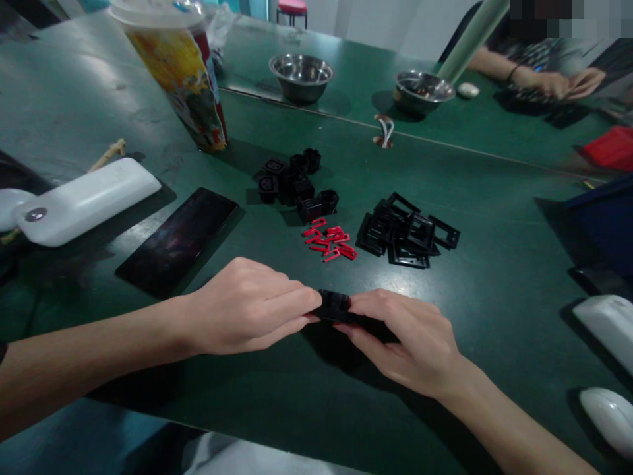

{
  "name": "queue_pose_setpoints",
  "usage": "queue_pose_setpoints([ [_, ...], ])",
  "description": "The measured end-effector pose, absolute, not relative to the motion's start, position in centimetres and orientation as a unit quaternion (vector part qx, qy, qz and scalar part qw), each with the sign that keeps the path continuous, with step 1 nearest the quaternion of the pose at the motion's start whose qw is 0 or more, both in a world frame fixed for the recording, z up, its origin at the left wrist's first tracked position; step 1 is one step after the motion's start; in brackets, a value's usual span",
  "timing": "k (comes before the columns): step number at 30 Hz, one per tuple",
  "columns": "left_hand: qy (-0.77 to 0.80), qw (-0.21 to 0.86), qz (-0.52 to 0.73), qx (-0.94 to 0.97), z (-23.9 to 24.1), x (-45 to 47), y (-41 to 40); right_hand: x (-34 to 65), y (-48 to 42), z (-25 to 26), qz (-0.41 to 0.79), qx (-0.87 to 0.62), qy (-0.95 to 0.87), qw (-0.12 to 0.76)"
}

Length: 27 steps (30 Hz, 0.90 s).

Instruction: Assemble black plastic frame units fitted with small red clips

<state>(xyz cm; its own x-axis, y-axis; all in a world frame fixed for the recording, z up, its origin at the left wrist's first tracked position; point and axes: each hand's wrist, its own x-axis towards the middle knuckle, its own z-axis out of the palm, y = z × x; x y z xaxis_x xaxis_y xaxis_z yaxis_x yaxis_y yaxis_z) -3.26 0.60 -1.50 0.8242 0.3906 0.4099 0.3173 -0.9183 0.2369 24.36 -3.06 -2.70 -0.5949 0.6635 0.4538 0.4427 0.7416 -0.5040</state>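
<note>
A small black plastic part [335, 302] is pinched between my two hands above the near part of the table. My left hand [252, 307] grips its left end with closed fingers. On its right end, the thumb and fingers of my right hand [405, 333] are closed. Fingertips hide both ends of the part. Just beyond my hands lies a loose heap of small red plastic clips [330, 240]. Black socket housings [297, 181] are piled behind the clips. To the right, several flat black plastic frames [408, 231] overlap in a heap.
A dark phone [179, 241] and a white handheld device [91, 201] lie left. Behind them stands a tall patterned cup [180, 79]. Two metal bowls [301, 78] sit at the back. Another person's hands [554, 84] work at far right. White objects [610, 419] and a blue bin [603, 221] line the right.
</note>
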Motion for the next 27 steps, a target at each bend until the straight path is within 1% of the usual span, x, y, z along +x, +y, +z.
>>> queue_pose_setpoints([
  [19, 0.192, 0.077, 0.221, 0.953, -1.45, -3.25, 0.54, 24.19, -3.04, -2.84, 0.16, -0.315, -0.877, 0.326],
  [27, 0.18, 0.096, 0.244, 0.948, -1.52, -3.06, 0.55, 24.25, -3.08, -2.79, 0.174, -0.308, -0.879, 0.32],
])
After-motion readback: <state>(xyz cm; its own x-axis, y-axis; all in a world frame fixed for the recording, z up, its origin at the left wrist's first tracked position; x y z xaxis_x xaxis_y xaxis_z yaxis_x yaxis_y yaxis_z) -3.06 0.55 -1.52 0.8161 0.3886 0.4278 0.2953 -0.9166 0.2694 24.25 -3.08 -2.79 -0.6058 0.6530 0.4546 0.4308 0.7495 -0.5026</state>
